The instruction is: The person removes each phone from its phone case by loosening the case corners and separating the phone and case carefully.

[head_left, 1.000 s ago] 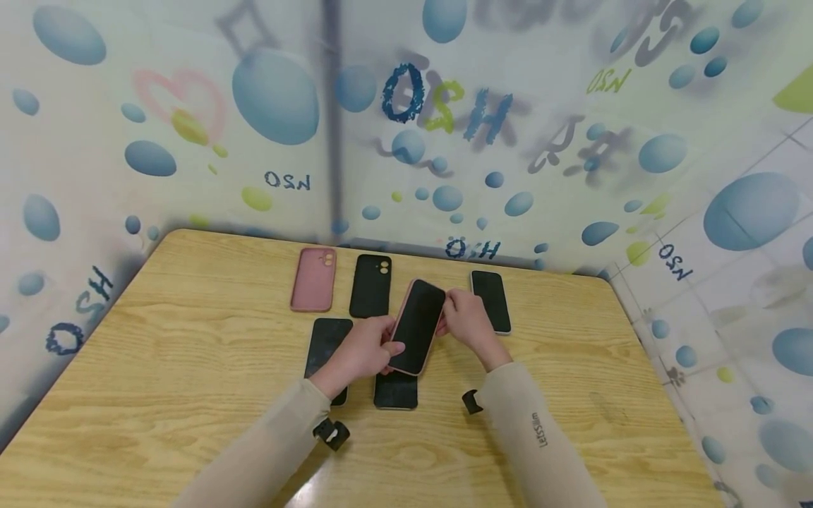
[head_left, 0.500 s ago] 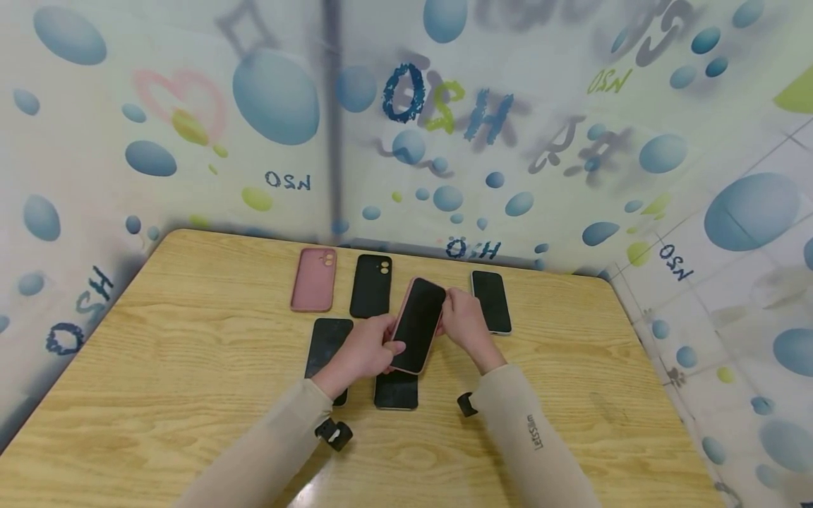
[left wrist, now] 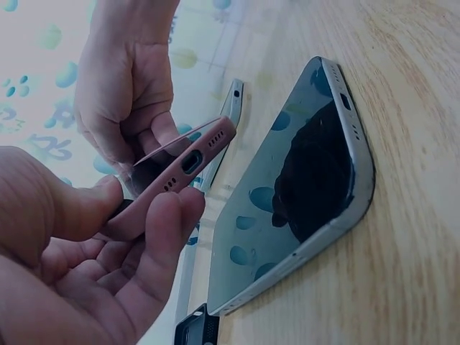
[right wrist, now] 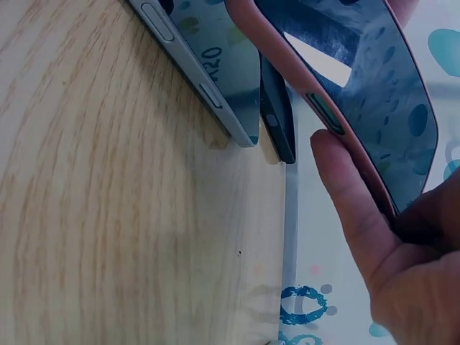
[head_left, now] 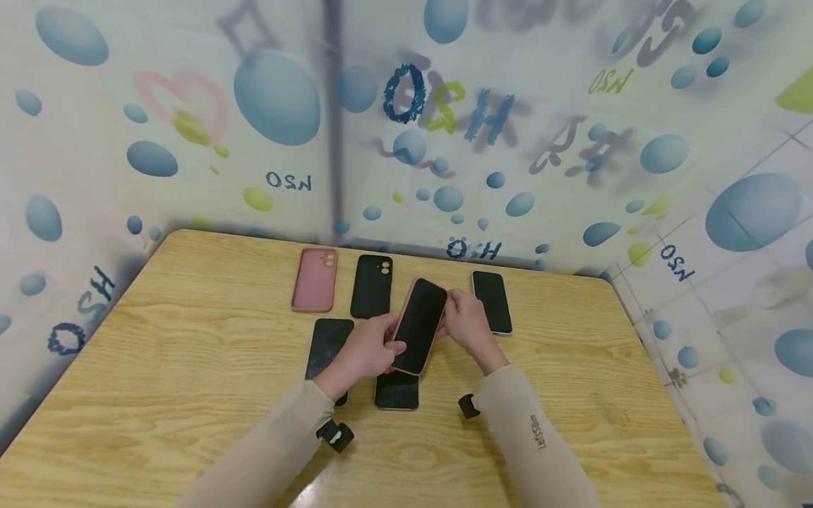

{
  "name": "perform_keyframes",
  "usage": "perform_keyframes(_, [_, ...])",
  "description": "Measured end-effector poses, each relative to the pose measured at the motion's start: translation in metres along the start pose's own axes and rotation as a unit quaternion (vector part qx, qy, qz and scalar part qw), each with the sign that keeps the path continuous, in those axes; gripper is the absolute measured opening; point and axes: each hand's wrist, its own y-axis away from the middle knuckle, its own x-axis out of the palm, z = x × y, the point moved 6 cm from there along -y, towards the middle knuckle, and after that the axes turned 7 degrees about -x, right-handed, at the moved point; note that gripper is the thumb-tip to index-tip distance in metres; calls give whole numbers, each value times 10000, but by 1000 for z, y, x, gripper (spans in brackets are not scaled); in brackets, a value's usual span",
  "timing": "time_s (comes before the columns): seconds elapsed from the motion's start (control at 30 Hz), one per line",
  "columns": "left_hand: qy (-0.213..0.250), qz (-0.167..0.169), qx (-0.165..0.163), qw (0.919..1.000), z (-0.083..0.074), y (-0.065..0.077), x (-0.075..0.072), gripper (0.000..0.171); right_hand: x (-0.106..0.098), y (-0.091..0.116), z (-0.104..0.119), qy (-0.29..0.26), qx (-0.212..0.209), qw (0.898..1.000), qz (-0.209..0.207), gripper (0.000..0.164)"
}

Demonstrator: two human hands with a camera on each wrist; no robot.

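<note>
A smartphone in a pink case (head_left: pixel 419 326) is held up over the table between both hands, its dark screen facing up. My left hand (head_left: pixel 367 347) grips its lower left side, thumb over the front edge. At the upper right edge, my right hand (head_left: pixel 466 317) pinches the case and phone. In the left wrist view the pink case's bottom edge (left wrist: pixel 180 176) shows its port cutout. The right wrist view shows a finger along the case's side (right wrist: pixel 287 68), near a side button opening. Below the held phone lies another smartphone (head_left: pixel 396 392), partly hidden.
On the wooden table (head_left: pixel 190 339), a pink phone case (head_left: pixel 314 279) and a black phone case (head_left: pixel 371 286) lie at the back. One smartphone (head_left: pixel 327 342) lies under the left forearm, another smartphone (head_left: pixel 492 302) behind the right hand. A printed wall (head_left: pixel 406 183) stands behind the table.
The right wrist and forearm have shifted slightly left. Both hands keep hold of the pink-cased smartphone, which stays in nearly the same place.
</note>
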Motion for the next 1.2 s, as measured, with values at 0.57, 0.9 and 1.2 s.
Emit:
perform_keyframes(0.57, [104, -8, 153, 9998, 4, -1, 0, 11, 9, 0, -12, -2217, 632, 9708, 663, 29])
perform_keyframes(0.9, [290, 74, 187, 9994, 7, -2, 0, 7, 7, 1, -13, -2674, 619, 9580, 834, 30])
perform_keyframes(1.2, [614, 148, -52, 9980, 14, -6, -2, 2, 4, 5, -12, -2671, 582, 9583, 839, 33])
